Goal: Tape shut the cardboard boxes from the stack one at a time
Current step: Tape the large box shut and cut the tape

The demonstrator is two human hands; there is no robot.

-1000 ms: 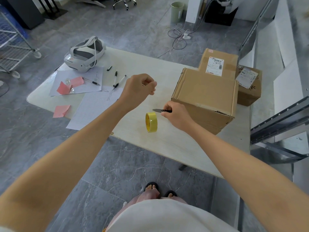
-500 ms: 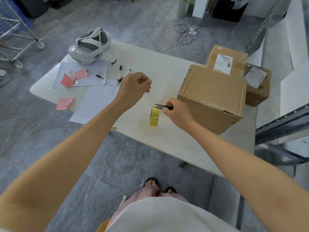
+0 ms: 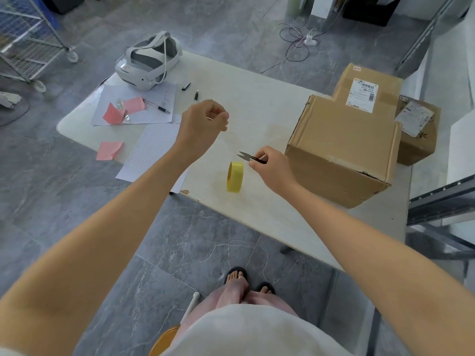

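Observation:
A yellow tape roll stands on edge near the front of the white table. My left hand is raised above and left of it, fingertips pinched together, apparently on the end of a clear tape strip that is barely visible. My right hand grips small black snips, whose open blades point left just above the roll. A large brown cardboard box sits right of my right hand. Behind it is a labelled box, and a smaller one stands at the far right.
A white headset lies at the table's far left, with papers, pink notes and pens nearby. A wire cart stands on the floor at left. Cables lie beyond the table.
My right hand lifted the snips from the table up to the top of the roll, and the blades now stand open. My left hand stayed raised.

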